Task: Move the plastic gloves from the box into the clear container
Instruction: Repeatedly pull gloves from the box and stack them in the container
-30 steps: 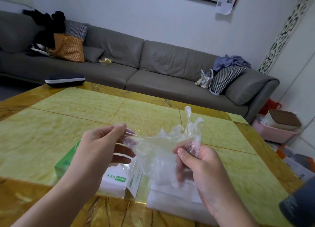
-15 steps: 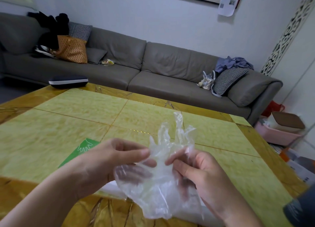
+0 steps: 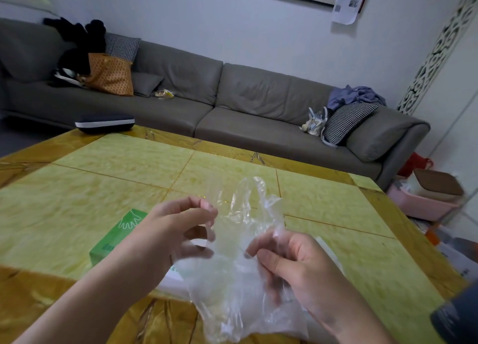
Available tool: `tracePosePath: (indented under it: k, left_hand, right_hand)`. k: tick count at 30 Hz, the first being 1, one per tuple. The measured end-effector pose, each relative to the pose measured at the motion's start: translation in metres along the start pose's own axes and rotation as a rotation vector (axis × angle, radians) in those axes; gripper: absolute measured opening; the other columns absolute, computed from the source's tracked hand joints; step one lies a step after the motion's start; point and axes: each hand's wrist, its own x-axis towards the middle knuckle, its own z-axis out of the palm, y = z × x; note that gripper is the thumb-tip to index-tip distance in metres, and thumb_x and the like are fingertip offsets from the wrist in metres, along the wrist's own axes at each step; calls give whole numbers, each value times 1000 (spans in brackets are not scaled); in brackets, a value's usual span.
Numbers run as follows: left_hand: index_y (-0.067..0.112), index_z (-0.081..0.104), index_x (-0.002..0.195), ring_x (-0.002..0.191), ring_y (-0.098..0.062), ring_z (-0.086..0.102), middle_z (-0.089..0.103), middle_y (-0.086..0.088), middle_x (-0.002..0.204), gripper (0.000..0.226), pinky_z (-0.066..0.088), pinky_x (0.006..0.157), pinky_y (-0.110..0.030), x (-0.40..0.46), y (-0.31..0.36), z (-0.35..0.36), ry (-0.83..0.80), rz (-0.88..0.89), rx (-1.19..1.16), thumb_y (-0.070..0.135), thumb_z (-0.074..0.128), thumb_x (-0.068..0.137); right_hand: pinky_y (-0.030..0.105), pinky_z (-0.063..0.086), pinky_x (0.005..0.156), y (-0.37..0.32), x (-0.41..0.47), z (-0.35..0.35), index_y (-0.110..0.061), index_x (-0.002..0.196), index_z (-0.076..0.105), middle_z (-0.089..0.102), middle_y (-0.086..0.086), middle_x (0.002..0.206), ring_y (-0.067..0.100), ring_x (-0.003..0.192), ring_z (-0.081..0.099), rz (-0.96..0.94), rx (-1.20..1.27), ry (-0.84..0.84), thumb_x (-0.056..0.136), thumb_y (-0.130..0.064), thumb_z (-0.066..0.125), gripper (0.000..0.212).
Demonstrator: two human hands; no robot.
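We've got one clear plastic glove (image 3: 240, 261) held up over the near edge of the yellow table (image 3: 129, 188), between both hands. Left hand (image 3: 165, 240) pinches its left edge, thumb and fingers curled onto the film. Right hand (image 3: 297, 263) grips the right side, fingers curled round a bunched fold. Glove fingers point up, cuff hangs down. Green glove box (image 3: 116, 237) sits on the table just behind our left hand. Clear container (image 3: 329, 253) is mostly hidden behind our right hand; contents unreadable.
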Motion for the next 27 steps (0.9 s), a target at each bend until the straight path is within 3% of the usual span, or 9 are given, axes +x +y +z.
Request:
tracePosePath:
  k: [6,9,13,19,21,24,27]
  left_hand:
    - [-1,65,96,65,-25,60,58,-18,77,15,56,58,-30,1,0,-1,90,49,-23,9,73,89]
    - [2,65,94,66,-26,58,55,-17,80,12,55,57,-31,1,2,0,84,47,-90,11,72,89]
    - [-2,68,96,66,-29,61,59,-17,79,26,58,61,-37,3,0,-3,40,-40,-27,21,76,87]
    - [0,72,95,62,-27,59,56,-12,75,22,53,55,-35,6,-2,-8,258,84,-85,21,67,96]
    - [-2,71,103,67,-30,64,61,-14,79,30,56,57,-38,5,1,-8,197,36,-95,27,67,96]
    - [0,71,112,83,-38,74,76,-18,98,47,63,66,-40,-2,4,-3,-56,-111,91,38,74,85]
    - [-3,73,106,77,-33,75,77,-20,95,35,63,65,-36,-6,2,5,-116,-108,278,24,78,84]
  right_hand:
    - [26,41,53,0,-1,-1,-20,96,76,64,13,67,26,53,58,-6,-39,14,106,-4,57,27]
    - [32,42,53,1,-1,-2,-17,96,76,64,12,67,28,54,57,5,-14,8,105,-3,57,26]
    - [35,42,52,2,-1,-2,-16,95,77,63,13,69,27,54,57,22,-11,-11,105,-2,57,26]
    - [40,42,57,3,0,-7,-18,100,77,65,11,73,27,58,59,53,-2,-28,105,-7,60,21]
    - [39,42,57,4,-1,-10,-17,100,78,64,12,74,26,57,59,59,8,-28,104,-8,61,19]
    - [38,43,54,4,-2,-13,-13,100,77,64,12,76,25,56,58,69,29,-64,101,-10,64,13]
    - [30,45,50,1,-2,-14,-8,101,75,66,15,75,26,54,60,90,28,-110,101,-10,65,10]
